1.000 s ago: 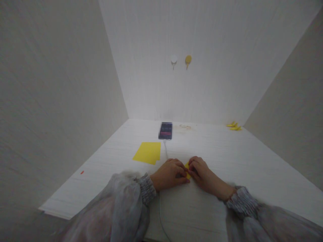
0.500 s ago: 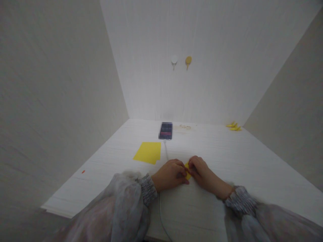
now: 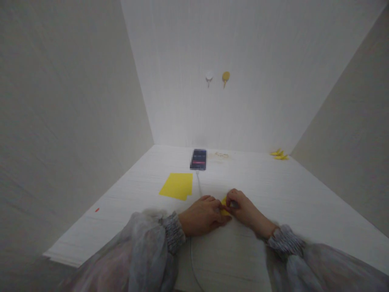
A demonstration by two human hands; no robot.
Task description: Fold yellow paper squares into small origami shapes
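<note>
Broadly, a white wood-grain desk (image 3: 273, 190), boxed in by three plain pale walls. Near the front edge, two hands in loose grey gathered sleeves, meeting in the middle.

Left hand (image 3: 203, 215): fingers stretched long, thumb beneath, closed lightly on a small folded piece of yellow paper (image 3: 225, 201). Right hand (image 3: 243, 209): curled, thumb and forefinger pinched tight on the same piece from the other side. Sits low on the desktop between the fingertips, mostly covered. Looks very light, thin and floppy, easy to crease or tear, perhaps a little slick. Best taken by its folded edges with the fingertips.

Behind the left hand, well apart, a flat stack of square yellow paper sheets (image 3: 177, 185). Beyond that, a dark rectangular phone (image 3: 199, 159), blurred. From it, a thin white cable (image 3: 198, 183) running forward under the wrists, the one thing near enough to snag. In the far right corner, a few folded yellow paper shapes (image 3: 278, 154). High on the back wall, a round white hook (image 3: 209, 76) beside a round yellow hook (image 3: 225, 76). At far left, a tiny red speck (image 3: 97, 209).
</note>
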